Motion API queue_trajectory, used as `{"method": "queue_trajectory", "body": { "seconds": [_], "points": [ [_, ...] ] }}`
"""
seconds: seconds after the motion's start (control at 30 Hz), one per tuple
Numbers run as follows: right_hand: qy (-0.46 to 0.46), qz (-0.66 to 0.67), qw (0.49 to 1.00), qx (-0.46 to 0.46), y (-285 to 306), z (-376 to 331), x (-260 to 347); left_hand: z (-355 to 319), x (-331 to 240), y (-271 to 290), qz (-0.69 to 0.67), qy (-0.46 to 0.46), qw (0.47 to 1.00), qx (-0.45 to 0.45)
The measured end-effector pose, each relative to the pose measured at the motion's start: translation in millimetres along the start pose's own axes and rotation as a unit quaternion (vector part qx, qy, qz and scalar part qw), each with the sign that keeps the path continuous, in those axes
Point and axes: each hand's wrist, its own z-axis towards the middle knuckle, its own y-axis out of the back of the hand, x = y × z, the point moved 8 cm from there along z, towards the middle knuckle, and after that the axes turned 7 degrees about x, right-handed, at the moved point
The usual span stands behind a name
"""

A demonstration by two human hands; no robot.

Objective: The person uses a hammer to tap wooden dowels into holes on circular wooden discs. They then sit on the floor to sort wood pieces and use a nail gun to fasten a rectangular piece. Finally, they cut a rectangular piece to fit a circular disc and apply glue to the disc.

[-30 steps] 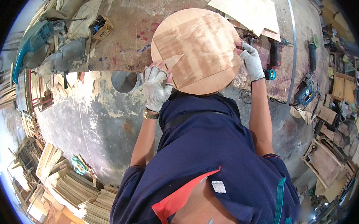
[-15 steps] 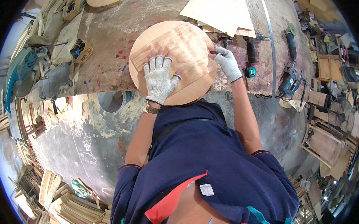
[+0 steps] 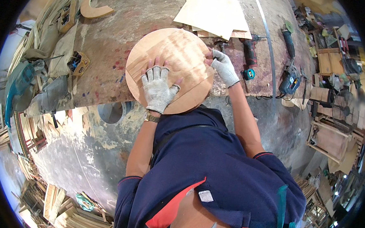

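A round wooden board (image 3: 181, 52) with a pale, streaky grain lies at the front edge of the worktable, its near rim against my body. My left hand (image 3: 159, 88), in a grey fingerless knit glove, rests flat on the near left of the board with its fingers spread. At the right rim, my right hand (image 3: 222, 64), gloved alike, holds the board's edge between thumb and fingers; part of that grip is hidden. Just right of this hand are a cordless drill (image 3: 249, 53) and a small teal-faced round tool (image 3: 249, 74).
Thin pale wood sheets (image 3: 214, 16) lie behind the board. A metal straightedge (image 3: 268, 44) runs along the table's right, with an angle grinder (image 3: 289, 41) and a jigsaw (image 3: 290, 80) beyond it. A teal power saw (image 3: 21, 78) stands left; a curved wooden piece (image 3: 89, 6) lies far left.
The whole view has shifted slightly, so the table and its things appear a little lower and further left. Both hands keep the same places on the board.
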Motion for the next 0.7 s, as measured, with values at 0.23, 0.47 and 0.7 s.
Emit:
{"method": "queue_trajectory", "body": {
  "seconds": [0.23, 0.47, 0.7],
  "points": [
    [0.05, 0.047, 0.998, 0.006, 0, -4, 4, 3, -5, 9, -0.005, 0.007, 1.0, 0.026],
    [0.08, -0.049, 0.994, -0.062, -3, -10, 7, 3, -6, -1, 0.038, 0.004, 0.999, 0.018],
    [0.038, -0.16, 0.959, -0.232, 17, -63, 22, 2, -5, -6, 0.029, -0.036, 0.999, -0.018]
  ]
}}
